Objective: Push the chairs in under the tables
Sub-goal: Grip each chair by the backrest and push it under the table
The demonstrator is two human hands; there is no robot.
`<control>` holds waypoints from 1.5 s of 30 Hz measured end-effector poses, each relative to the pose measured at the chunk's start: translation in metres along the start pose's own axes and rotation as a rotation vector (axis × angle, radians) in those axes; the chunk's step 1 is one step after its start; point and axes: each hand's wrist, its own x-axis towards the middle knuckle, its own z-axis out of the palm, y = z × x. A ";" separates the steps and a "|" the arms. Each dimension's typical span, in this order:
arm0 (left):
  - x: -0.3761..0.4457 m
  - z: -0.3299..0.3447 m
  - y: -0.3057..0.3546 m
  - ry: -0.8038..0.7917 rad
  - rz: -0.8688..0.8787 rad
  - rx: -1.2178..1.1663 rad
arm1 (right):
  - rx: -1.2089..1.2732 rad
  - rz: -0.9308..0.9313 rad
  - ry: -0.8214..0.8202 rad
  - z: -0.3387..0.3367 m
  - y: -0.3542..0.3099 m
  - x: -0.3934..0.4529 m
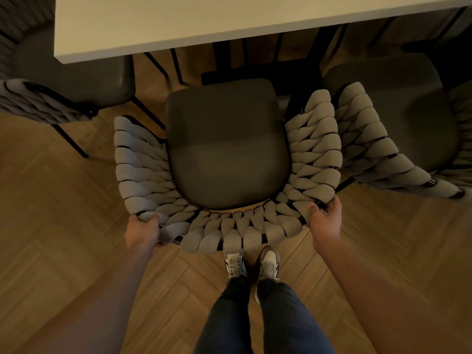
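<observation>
A chair (227, 144) with a dark seat cushion and a curved back of woven grey straps stands right in front of me, facing a white table (178, 24). Its seat lies wholly outside the table's near edge. My left hand (141, 232) grips the back rim at its left rear corner. My right hand (325, 221) rests on the rim at the right rear corner, fingers curled over the straps. Black table and chair legs show under the tabletop.
A matching chair (398, 118) stands close on the right, almost touching the middle chair's armrest. Another chair (69, 80) on the left sits partly under the table's corner. The floor is herringbone wood (63, 238). My feet (251, 264) stand just behind the chair back.
</observation>
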 end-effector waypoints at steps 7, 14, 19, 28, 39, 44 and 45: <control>-0.005 0.010 0.012 -0.020 0.021 -0.026 | 0.006 0.012 -0.007 -0.005 -0.004 0.012; -0.005 0.010 0.012 -0.005 0.027 0.029 | -0.032 -0.001 -0.027 -0.005 -0.002 0.014; -0.006 0.008 0.013 0.012 0.007 0.047 | -0.038 0.015 -0.034 -0.006 0.000 0.016; -0.010 0.011 0.013 0.004 0.019 0.056 | -0.058 -0.024 -0.025 -0.008 0.000 0.020; -0.017 0.016 0.003 -0.011 -0.036 0.047 | -0.014 0.004 -0.022 -0.015 -0.007 0.024; -0.019 0.015 0.005 0.000 -0.051 0.048 | -0.006 0.017 -0.025 -0.016 -0.012 0.023; -0.017 0.014 0.007 0.005 -0.054 0.051 | -0.001 0.018 -0.025 -0.015 -0.012 0.023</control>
